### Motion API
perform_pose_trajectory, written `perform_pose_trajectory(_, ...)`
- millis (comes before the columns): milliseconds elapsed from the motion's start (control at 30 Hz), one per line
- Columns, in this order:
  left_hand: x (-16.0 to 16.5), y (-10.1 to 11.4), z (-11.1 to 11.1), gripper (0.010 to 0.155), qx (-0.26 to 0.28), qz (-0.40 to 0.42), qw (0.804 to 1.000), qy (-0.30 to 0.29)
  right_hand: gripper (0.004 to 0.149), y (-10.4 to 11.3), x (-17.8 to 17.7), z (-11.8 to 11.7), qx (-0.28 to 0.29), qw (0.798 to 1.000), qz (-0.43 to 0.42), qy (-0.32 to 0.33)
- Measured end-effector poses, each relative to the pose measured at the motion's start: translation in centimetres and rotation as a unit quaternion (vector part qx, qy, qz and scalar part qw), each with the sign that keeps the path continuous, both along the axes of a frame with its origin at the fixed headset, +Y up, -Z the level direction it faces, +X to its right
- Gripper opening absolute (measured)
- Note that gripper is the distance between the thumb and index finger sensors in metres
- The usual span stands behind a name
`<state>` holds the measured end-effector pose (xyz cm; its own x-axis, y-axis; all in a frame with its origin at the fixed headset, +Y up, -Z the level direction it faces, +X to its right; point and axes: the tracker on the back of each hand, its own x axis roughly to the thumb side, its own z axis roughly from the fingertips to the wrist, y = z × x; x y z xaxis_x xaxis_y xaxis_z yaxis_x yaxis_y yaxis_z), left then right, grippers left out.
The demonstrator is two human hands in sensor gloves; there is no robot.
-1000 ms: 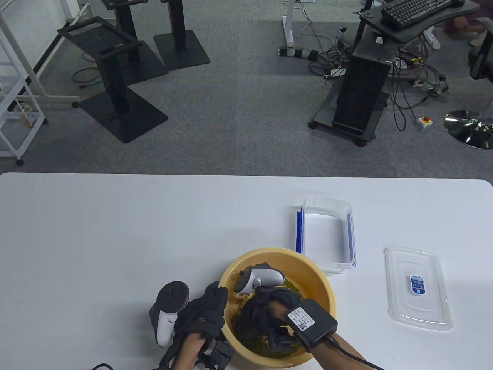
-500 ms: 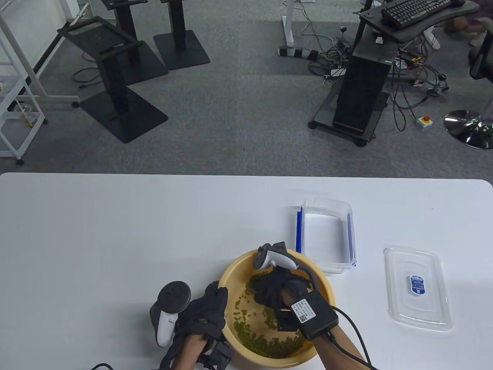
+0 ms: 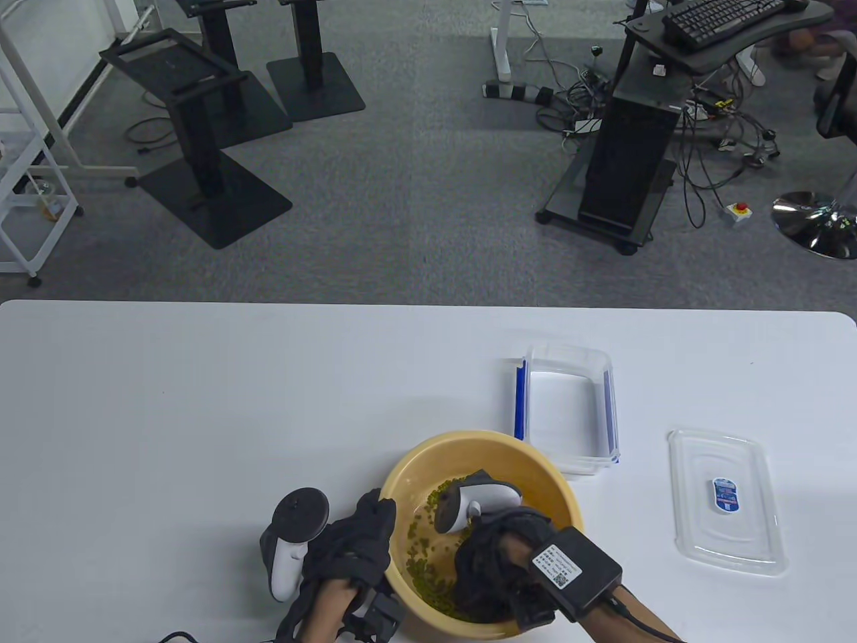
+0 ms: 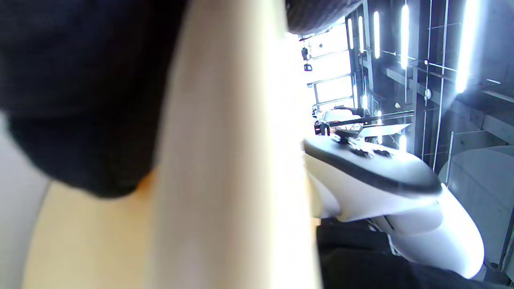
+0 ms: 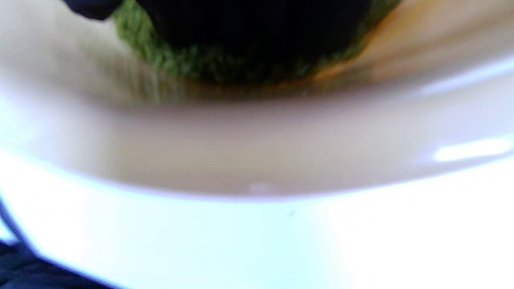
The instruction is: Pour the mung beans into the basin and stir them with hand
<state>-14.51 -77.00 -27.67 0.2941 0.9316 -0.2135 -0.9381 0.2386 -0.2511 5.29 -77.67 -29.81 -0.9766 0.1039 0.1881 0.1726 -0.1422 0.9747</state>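
Mung beans [image 3: 422, 559], small and green, lie inside the round yellow plastic basin [image 3: 535, 469], which sits on the white table [image 3: 201, 402] near its front edge. We note the beans spread over the basin floor, mostly on its left and near side, with a few further back.

We find the right hand [image 3: 495, 569], in a black sensor glove with a white tracker on its back, lowered into the basin at the near right side. Its fingers are down among the beans; the right wrist view shows a dark gloved mass pressed into the green beans, but it is blurred, and we cannot tell how far the grip is curled or whether it has hold of any beans.

The left hand [image 3: 355, 542], likewise gloved and carrying a tracker, rests against the basin's left rim. Its fingers lie over the outer edge; the left wrist view shows a dark fingertip against the basin wall. We judge this grip to be holding the rim.

Behind and to the right of the basin, touching or just beside it, stands a clear rectangular plastic container with blue clips [image 3: 569, 402]. Its clear flat lid [image 3: 726, 502] lies apart on the table, further right.
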Motion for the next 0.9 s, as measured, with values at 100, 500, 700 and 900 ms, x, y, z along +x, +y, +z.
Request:
perform_pose_trajectory(100, 0.0, 0.0, 0.0, 0.066, 0.0, 0.003, 1.0, -0.002, 0.064, 0.4, -1.7, -0.6, 0.048, 0.998, 0.0, 0.027)
perform_pose_trajectory(500, 0.0, 0.0, 0.0, 0.066, -0.006, 0.01, 1.0, -0.007, 0.072, 0.3, -0.7, -7.0, 0.179, 0.979, -0.005, -0.094)
perform_pose_trajectory(700, -0.1, 0.0, 0.0, 0.066, -0.007, 0.008, 1.0, -0.005, 0.07, 1.1, 3.1, -7.8, 0.226, 0.969, 0.045, -0.085)
perform_pose_trajectory(900, -0.1, 0.0, 0.0, 0.066, -0.008, 0.005, 1.0, -0.005, 0.066, 1.1, 5.2, -5.2, 0.101, 0.991, 0.039, -0.084)
